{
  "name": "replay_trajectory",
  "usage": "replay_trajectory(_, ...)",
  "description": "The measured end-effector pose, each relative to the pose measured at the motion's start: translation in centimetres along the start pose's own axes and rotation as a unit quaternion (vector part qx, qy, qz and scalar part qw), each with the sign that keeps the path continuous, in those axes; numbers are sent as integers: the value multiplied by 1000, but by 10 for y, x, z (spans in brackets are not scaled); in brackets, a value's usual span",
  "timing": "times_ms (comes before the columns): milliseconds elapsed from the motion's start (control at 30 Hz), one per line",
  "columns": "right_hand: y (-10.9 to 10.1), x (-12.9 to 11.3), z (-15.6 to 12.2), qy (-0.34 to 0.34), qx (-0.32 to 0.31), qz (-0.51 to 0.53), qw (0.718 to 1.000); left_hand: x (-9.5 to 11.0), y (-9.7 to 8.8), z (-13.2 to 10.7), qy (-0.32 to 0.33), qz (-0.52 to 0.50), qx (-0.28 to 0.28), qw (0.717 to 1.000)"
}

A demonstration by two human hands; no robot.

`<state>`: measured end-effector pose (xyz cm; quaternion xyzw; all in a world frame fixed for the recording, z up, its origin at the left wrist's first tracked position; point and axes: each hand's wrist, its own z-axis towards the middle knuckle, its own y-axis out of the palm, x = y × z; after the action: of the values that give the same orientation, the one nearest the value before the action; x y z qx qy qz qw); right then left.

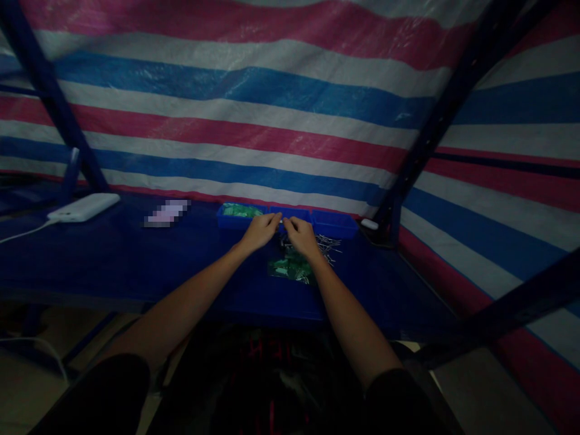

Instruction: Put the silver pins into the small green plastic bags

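Left hand [264, 229], right hand [300, 234], pale piece [281, 222] (tiny) pinched between them

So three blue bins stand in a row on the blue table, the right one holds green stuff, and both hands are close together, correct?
Not quite: the head view shows green stuff in the left bin. The three blue bins stand in a row on the blue table, left hand and right hand close together.

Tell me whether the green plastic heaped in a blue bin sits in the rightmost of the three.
No: the green plastic lies in the leftmost blue bin, beside the left hand.
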<state>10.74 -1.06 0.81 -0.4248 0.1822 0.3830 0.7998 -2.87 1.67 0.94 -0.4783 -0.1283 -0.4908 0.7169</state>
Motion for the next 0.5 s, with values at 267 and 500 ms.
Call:
replay_trajectory(267,0,2,1,4,-1,-4,1000,5,-1,-2,16,18,-3,1000)
replay_trajectory(500,1,0,0,-3,4,2,1000,6,-1,-2,31,38,1,999)
